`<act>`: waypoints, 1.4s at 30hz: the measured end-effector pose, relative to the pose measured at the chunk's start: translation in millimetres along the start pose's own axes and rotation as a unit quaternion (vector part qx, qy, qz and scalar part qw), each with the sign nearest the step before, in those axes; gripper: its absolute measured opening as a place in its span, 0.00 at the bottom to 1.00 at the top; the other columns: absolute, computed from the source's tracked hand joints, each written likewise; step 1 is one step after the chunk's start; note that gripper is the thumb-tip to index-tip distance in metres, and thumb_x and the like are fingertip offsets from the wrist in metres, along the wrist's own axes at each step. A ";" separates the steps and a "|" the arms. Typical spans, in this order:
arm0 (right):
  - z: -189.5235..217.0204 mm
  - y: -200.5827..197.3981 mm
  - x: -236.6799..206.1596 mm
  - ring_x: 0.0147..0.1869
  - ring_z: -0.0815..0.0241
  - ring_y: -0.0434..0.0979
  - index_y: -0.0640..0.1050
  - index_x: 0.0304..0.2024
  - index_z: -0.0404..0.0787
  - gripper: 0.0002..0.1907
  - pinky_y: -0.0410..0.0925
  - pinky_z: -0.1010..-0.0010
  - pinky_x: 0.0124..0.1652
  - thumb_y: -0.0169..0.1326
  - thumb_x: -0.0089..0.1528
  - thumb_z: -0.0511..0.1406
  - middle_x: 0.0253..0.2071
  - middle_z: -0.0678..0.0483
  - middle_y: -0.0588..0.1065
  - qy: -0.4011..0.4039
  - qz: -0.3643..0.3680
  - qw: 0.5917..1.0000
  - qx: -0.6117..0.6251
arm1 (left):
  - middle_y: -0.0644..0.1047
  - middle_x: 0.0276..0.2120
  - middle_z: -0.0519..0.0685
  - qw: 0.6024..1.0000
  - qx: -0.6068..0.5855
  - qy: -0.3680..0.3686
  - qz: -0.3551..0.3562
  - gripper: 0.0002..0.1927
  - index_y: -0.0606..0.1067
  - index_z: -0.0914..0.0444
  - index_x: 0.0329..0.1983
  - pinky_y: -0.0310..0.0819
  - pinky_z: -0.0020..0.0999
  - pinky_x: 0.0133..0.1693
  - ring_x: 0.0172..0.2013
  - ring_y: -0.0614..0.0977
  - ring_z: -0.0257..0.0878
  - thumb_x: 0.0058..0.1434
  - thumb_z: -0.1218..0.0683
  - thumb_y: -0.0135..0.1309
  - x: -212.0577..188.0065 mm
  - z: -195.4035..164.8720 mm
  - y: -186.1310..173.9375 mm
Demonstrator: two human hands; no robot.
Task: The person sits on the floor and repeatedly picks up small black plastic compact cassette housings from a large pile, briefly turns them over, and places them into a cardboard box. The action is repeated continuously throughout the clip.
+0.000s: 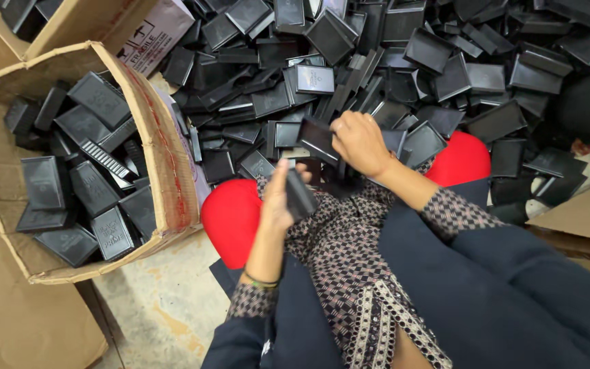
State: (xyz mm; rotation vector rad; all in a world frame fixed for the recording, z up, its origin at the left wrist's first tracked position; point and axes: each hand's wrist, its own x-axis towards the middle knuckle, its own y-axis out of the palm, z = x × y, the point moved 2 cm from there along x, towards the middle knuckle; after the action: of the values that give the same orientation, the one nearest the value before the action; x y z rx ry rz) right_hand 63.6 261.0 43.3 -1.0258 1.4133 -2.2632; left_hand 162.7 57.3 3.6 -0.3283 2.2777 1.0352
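Between our knees: left grip [278,198] closed on upright black lid [300,195]; right grip [358,142], up-right, clasped flat black tray [317,139].

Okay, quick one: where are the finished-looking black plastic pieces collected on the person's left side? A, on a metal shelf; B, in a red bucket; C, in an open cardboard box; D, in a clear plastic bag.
C: black plastic pieces lie inside an open cardboard box to the left of the left hand, which holds one black piece, while the right hand holds another.
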 end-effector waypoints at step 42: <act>47.2 -15.7 5.6 0.48 0.58 0.82 0.73 0.55 0.32 0.15 0.74 0.66 0.47 0.56 0.69 0.35 0.45 0.49 0.81 0.061 0.040 0.904 0.421 | 0.73 0.27 0.48 0.555 0.454 0.681 -0.150 0.26 0.73 0.61 0.25 0.69 0.39 0.32 0.28 0.75 0.42 0.50 0.42 0.76 -79.9 -151.7 11.3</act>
State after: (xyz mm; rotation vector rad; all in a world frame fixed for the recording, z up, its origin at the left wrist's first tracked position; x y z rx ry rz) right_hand 94.4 233.9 71.9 -0.5207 0.3620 -2.4978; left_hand 155.5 -50.6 137.2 -1.2819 3.3209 -1.1946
